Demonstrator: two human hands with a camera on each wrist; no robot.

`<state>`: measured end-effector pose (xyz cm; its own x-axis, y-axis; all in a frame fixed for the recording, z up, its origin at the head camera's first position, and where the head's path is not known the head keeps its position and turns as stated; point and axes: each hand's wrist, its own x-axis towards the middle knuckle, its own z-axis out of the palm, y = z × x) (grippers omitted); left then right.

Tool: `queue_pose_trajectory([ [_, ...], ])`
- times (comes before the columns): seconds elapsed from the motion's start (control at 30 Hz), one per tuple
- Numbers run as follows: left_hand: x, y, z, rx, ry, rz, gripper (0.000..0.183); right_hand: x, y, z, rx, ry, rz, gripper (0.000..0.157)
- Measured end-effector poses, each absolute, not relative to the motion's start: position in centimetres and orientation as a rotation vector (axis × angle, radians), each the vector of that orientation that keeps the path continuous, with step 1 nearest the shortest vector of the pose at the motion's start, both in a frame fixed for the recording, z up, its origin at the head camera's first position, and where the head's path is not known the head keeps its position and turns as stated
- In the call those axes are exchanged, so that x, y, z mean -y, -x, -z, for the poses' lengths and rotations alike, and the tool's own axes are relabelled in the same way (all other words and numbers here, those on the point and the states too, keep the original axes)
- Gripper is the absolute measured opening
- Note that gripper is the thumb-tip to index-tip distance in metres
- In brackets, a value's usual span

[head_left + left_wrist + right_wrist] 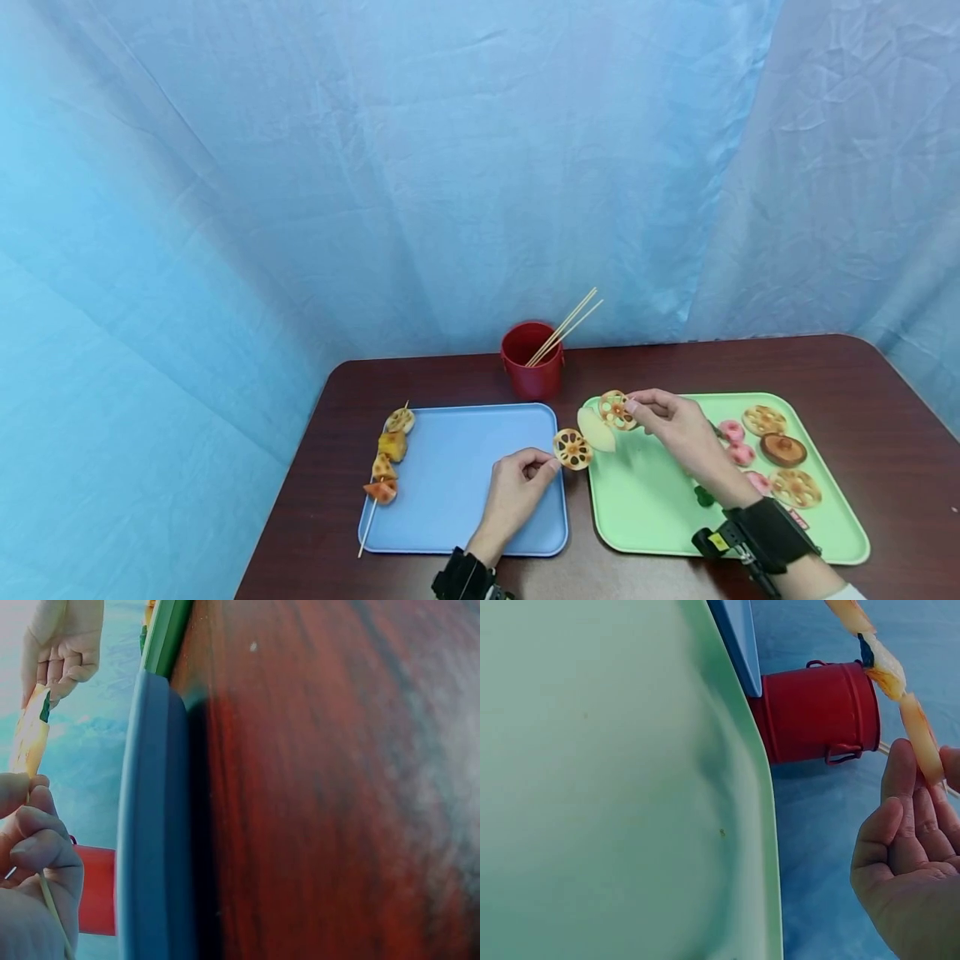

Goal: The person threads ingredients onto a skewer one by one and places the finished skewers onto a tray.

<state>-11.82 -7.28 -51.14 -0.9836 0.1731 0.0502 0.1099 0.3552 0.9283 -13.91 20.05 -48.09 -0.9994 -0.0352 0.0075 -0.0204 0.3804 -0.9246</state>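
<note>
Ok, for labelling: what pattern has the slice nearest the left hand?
Yellowish slice with dark holes; best in head view.

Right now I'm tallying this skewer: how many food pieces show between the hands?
3: a holed slice at the left hand, a pale piece in the middle, a second holed slice at the right hand. More may be hidden.

From the head we looked forward and down, far enough back to take in most of the table (450,379) and the blue curtain (450,167) behind it. From the left wrist we saw close up, turned sideways, the table filling the right side and the left hand (37,855) at the left edge. From the right wrist we were near too, also sideways, the green tray (615,787) filling the left. All three views shared the red bucket (536,382) and right hand (678,429).
</note>
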Motion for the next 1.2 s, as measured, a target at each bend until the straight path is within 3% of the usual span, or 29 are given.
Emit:
queue_pose_trajectory([
  [0.33, 7.62, 11.83, 51.09, -2.632, -0.466, -1.666, 0.009, -20.17, 13.84, 48.07, -2.617, 0.060, 1.734, 0.043],
  [0.8, 7.64, 11.83, 51.03, -2.659, -0.387, -1.676, 0.006, -19.71, 13.94, 47.98, -2.602, 0.052, 1.717, 0.045],
  [1.2, 8.18, 11.89, 50.90, -2.904, -0.598, -1.403, 0.005, -19.37, 14.11, 47.84, -2.605, 0.068, 1.705, 0.045],
])
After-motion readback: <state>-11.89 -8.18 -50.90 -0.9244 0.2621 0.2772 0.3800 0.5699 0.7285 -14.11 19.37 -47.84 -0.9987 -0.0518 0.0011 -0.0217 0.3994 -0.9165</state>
